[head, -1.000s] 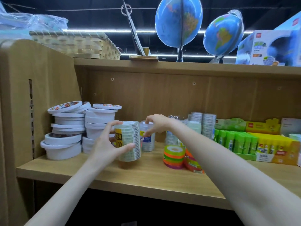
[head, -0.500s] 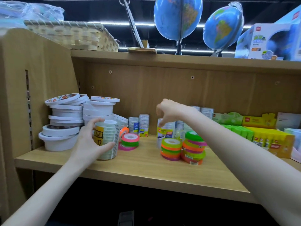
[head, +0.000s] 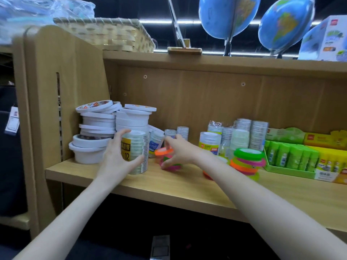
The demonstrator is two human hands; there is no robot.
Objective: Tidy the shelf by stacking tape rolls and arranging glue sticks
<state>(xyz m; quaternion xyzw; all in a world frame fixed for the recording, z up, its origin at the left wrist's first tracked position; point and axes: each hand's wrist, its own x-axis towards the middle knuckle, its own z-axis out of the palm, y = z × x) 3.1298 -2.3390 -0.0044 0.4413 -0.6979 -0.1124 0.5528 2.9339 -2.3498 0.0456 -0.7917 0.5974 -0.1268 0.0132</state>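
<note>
My left hand (head: 117, 158) is wrapped around a wrapped pack of clear tape rolls (head: 137, 152) with a yellow label, standing upright on the wooden shelf (head: 169, 186). Just to its right, my right hand (head: 178, 150) closes over a small stack of neon pink, green and orange tape rolls (head: 170, 162). White tape rolls (head: 97, 130) are piled unevenly at the far left. Another neon tape stack (head: 247, 163) stands further right. Green glue sticks (head: 291, 155) stand in a display box at the right.
More clear tape packs (head: 234, 137) stand along the back wall. Yellow glue stick boxes (head: 334, 166) are at the far right. On the top shelf are a wicker basket (head: 105, 33), two globes (head: 228, 15) and a box. A side panel (head: 56, 94) closes off the left.
My right hand came down and left from the clear tape packs at the back onto the small neon stack. My left hand still holds the clear tape pack beside the white rolls.
</note>
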